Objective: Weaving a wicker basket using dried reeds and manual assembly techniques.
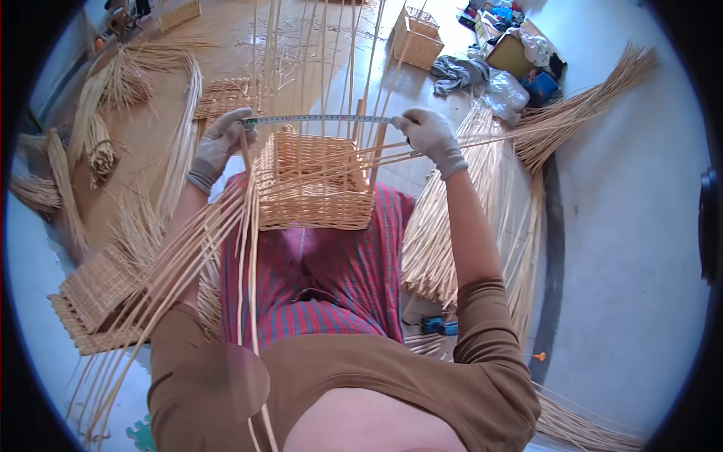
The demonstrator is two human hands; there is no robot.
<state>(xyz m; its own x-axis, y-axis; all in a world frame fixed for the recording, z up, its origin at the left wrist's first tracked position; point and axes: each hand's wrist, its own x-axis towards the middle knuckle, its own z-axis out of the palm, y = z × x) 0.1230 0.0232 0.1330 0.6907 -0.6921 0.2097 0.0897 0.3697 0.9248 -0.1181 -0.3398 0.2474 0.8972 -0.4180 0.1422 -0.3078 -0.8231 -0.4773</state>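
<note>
A measuring tape [324, 117] is stretched level between my two gloved hands, bowing slightly, across the far side of a wicker basket [316, 207]. My left hand [220, 147] pinches its left end, close to the basket's far left corner. The other end is gripped by my right hand [431, 137], out past the far right corner. Half-woven, the basket rests on the striped red cloth [309, 271] over my lap. Long loose wicker rods [218, 226] stick out from its left side, and others run rightward under my right hand. Upright rods rise beyond it.
Bundles of wicker [452, 226] lie on the floor to the right, more [98, 143] at the left. Woven panels [102, 282] are stacked at the lower left. A wooden box form [416, 41] and a heap of bags and cloth [520, 56] stand at the back.
</note>
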